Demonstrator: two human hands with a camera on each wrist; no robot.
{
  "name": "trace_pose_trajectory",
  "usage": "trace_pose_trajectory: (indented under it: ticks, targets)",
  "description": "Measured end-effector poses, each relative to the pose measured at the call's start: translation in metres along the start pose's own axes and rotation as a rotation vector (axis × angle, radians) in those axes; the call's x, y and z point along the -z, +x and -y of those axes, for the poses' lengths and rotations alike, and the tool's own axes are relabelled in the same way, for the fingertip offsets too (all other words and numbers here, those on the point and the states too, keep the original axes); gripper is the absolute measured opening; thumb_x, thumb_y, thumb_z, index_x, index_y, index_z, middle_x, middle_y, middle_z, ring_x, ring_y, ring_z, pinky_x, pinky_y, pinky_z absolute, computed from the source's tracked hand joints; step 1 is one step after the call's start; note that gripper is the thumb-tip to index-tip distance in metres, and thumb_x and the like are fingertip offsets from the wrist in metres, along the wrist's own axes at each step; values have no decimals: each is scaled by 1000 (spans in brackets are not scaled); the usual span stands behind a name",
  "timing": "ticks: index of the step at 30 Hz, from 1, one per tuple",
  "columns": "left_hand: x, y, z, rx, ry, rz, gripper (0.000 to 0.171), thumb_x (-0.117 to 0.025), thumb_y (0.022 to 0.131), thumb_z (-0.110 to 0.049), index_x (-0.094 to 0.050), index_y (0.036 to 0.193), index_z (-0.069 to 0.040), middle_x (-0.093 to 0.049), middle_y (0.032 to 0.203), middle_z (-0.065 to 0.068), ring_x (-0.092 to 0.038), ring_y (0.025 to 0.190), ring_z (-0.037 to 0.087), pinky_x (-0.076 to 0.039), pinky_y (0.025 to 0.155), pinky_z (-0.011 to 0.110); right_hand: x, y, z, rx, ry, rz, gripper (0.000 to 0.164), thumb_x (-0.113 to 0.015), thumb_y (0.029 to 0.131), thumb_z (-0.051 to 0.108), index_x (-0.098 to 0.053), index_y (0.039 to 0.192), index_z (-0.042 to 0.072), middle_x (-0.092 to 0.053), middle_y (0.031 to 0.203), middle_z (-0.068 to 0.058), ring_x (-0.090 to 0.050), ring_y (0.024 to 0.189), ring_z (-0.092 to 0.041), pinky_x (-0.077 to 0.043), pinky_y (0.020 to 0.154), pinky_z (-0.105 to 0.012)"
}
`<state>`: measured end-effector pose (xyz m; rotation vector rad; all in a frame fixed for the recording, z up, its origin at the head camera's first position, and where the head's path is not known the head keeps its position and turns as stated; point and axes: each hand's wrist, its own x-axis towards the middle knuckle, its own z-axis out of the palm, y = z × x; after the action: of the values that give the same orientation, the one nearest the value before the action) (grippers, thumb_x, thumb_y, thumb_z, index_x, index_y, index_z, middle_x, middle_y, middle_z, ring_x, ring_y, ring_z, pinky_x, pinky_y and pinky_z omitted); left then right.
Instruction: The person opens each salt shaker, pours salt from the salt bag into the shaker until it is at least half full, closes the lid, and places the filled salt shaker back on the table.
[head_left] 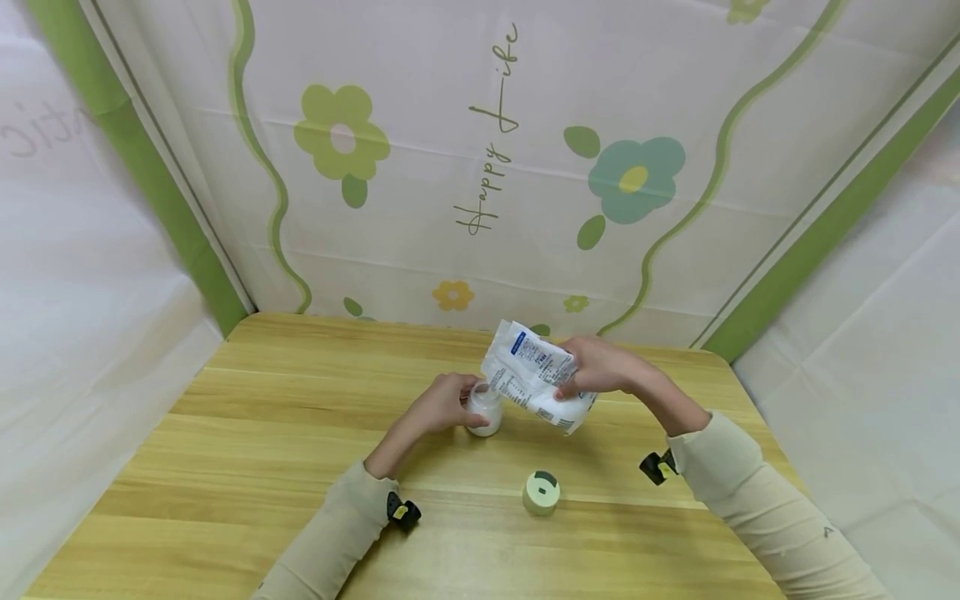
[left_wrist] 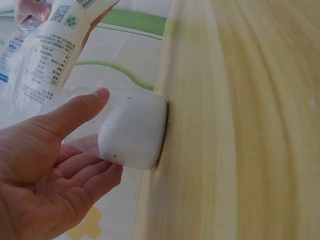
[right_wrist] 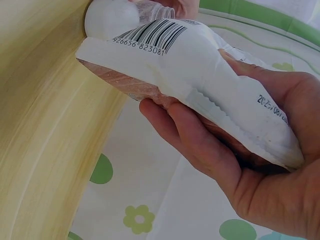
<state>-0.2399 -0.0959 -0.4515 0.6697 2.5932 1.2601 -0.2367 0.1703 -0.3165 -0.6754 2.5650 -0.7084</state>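
A small clear jar [head_left: 486, 419] stands upright on the table, partly filled with something white. My left hand [head_left: 444, 404] holds it from the side, thumb on one face and fingers round the other; the left wrist view shows the white contents [left_wrist: 135, 131] in its lower part. Above and to the right, my right hand [head_left: 600, 365] grips a white printed bag [head_left: 528, 371], tilted with its end at the jar's mouth. A barcode and a pinkish underside show on the bag [right_wrist: 175, 65] in the right wrist view.
A pale green round lid [head_left: 542, 495] with a dark green patch on top lies on the wooden table [head_left: 247, 433], nearer me than the jar. Behind the table's far edge hangs a white curtain [head_left: 420, 217] with flowers and lettering; more curtain hangs at both sides.
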Motion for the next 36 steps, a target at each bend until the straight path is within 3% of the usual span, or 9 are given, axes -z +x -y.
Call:
trace_pose_trajectory:
  ticks: [19,36]
  targets:
    - [-2,2,3,-9,12,18,59,-88,74,-15,-65,125,2,-70,121,17,-68,107,25,-56,89,38,1,-1,2,-8,-13,-7,41,-80,73,6,-67,112,-2,-74,93,-9,-70,76,-17,-58,68,-31]
    - [1,-1,-4,-3,-2,24,54,-88,74,-12,-66,121,3,-72,117,16,-69,105,26,-56,90,38,1,2,1,14,-39,-8,36,-80,71,6,-69,105,-2,-74,88,-8,-69,72,-15,-56,64,-28]
